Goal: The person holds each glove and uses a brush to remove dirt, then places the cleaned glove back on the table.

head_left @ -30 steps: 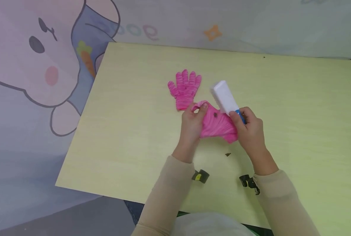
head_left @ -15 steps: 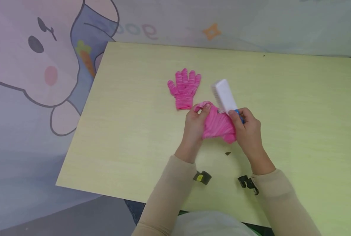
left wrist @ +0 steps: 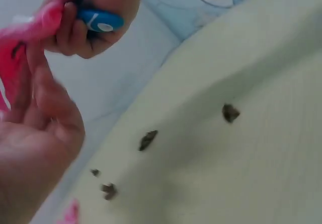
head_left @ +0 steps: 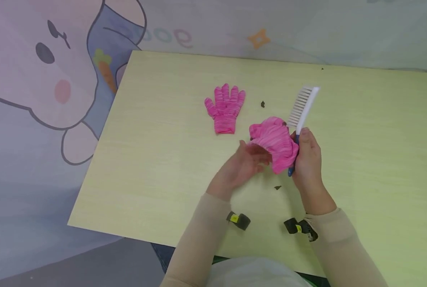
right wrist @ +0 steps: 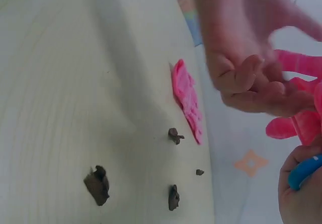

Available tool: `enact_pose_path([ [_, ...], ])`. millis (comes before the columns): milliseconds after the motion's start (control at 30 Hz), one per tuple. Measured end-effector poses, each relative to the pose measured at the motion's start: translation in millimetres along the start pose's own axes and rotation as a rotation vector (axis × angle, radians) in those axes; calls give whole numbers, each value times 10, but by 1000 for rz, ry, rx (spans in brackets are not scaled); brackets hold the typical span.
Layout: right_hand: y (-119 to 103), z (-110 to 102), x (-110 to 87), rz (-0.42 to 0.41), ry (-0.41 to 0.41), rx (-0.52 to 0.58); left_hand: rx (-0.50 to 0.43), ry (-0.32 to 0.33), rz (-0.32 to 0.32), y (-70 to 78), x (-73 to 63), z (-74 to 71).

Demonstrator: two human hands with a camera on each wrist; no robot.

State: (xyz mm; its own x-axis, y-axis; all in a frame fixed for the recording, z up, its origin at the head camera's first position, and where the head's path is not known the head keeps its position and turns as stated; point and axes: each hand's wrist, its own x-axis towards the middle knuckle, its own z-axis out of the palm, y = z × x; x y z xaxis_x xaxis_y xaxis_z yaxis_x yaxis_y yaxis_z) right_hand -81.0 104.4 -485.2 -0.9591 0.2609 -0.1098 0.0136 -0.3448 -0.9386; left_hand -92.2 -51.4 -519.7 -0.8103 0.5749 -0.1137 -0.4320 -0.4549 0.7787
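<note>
My right hand (head_left: 308, 167) grips the blue handle (left wrist: 103, 21) of a white-headed brush (head_left: 304, 107), whose bristles face left. The same hand holds a bunched pink knit glove (head_left: 275, 143) against the handle, above the table. A small dark bit shows on the glove's right edge, beside the bristles. At the glove's lower left is my left hand (head_left: 240, 167), its fingers loosely bent and reaching in under the fabric. In the right wrist view its fingertips (right wrist: 297, 103) meet the glove. A second pink glove (head_left: 225, 107) lies flat on the table, fingers pointing away.
Brown crumbled bits lie on the pale yellow table (head_left: 156, 159): one bit (head_left: 262, 104) behind the held glove and another bit (head_left: 277, 187) in front of it. The wrist views show several such pieces (right wrist: 97, 185). A printed curtain (head_left: 206, 24) hangs along the far edge.
My left hand has let go of the glove's cuff and dropped lower. The glove has turned in my right hand. The brush has swung right and upright. A brown bit now shows behind the glove.
</note>
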Motion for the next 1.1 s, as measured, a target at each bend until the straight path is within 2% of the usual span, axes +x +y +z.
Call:
enact_pose_path([
  [67, 18, -11, -11, -15, -14, -66, 249, 93, 62, 5, 17, 50],
  [133, 42, -16, -33, -30, -36, -157, 409, 256, 109, 30, 46, 136],
  [200, 75, -14, -51, -60, -54, -255, 452, 423, 168, 61, 64, 230],
  [233, 88, -10, -57, -75, -56, -298, 409, 480, 205, 74, 75, 270],
  [333, 110, -30, -33, -99, -24, -383, 370, 597, 268, 99, 74, 336],
  [400, 101, -72, -7, -111, -12, -361, 359, 600, 300, 116, 61, 338],
  [467, 77, -125, 9, -135, -23, -291, 363, 601, 308, 133, 46, 324],
  [500, 68, -152, 12, -148, -43, -248, 372, 604, 313, 140, 42, 311],
  [533, 172, -246, 61, -174, -94, -177, 380, 606, 321, 146, 36, 303],
  [567, 165, -256, 46, -205, -129, -171, 379, 609, 329, 148, 36, 295],
  [633, 150, -258, 13, -286, -187, -273, 389, 623, 333, 147, 35, 289],
  [700, 133, -248, -12, -386, -211, -478, 416, 639, 342, 142, 40, 297],
  [733, 121, -241, -18, -439, -191, -593, 441, 642, 346, 139, 44, 302],
  [767, -8, -155, -80, -479, -126, -741, 473, 643, 350, 134, 50, 304],
  [833, -28, -146, -74, -503, -41, -897, 533, 638, 355, 119, 53, 304],
  [900, -44, -143, -52, -463, 25, -959, 584, 637, 366, 112, 61, 300],
  [967, -59, -149, -30, -408, 52, -971, 607, 629, 380, 112, 64, 295],
  [1033, -64, -171, 0, -369, 84, -949, 606, 639, 378, 122, 60, 294],
  [1100, -76, -195, 30, -363, 108, -870, 600, 660, 369, 137, 52, 287],
])
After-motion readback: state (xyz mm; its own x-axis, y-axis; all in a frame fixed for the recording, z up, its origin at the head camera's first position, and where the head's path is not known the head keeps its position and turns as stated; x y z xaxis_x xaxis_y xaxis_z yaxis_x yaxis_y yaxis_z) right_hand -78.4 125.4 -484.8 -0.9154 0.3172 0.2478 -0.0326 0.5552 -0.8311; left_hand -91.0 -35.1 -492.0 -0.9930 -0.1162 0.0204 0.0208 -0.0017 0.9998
